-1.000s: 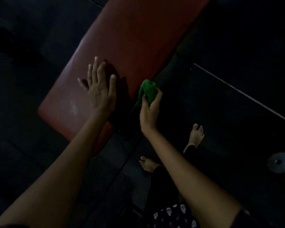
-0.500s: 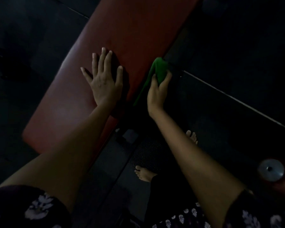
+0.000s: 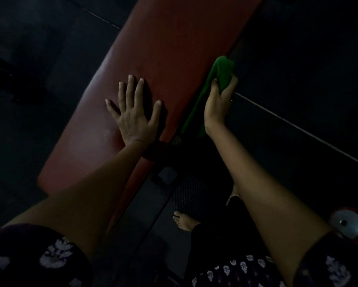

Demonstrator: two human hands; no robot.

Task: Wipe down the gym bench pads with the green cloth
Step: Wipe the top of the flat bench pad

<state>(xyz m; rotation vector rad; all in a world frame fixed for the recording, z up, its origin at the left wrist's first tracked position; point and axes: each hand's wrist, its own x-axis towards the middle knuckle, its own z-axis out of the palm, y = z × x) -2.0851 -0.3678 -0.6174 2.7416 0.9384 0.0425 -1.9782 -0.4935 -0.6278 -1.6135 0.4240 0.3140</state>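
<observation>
Down at the bottom of the head view everything's pretty murky, so a lot is hard to make out. Both arms come in from the lower corners, each with a dark sleeve printed in white floral shapes, cut off by the frame. One bare foot [image 3: 184, 222] shows on the dark floor [image 3: 298, 59] between the arms; a second foot is mostly hidden behind the right forearm, only a thin pale anklet peeking out.

Long red padded gym bench pad [image 3: 163, 48] runs diagonally from lower left up to the top edge, where it's cut off. Its near end is partly covered by the left forearm. What's under the pad is too dark to tell, apart from some dotted mat texture beside the bare foot.

Left hand [image 3: 132, 112] lies flat on top of the pad, fingers straight and spread wide, holding nothing.

Right hand [image 3: 219, 100] is at the pad's right edge, thumb and fingers curled round the bunched green cloth [image 3: 221, 71]. Part of the cloth sticks up past the fingertips and the rest trails down along the pad's side edge, touching it.

A pale line crosses the floor on the right. Round silver metal disc with a dark centre [image 3: 345, 223] sits at the right edge, on something red that's cut off.
</observation>
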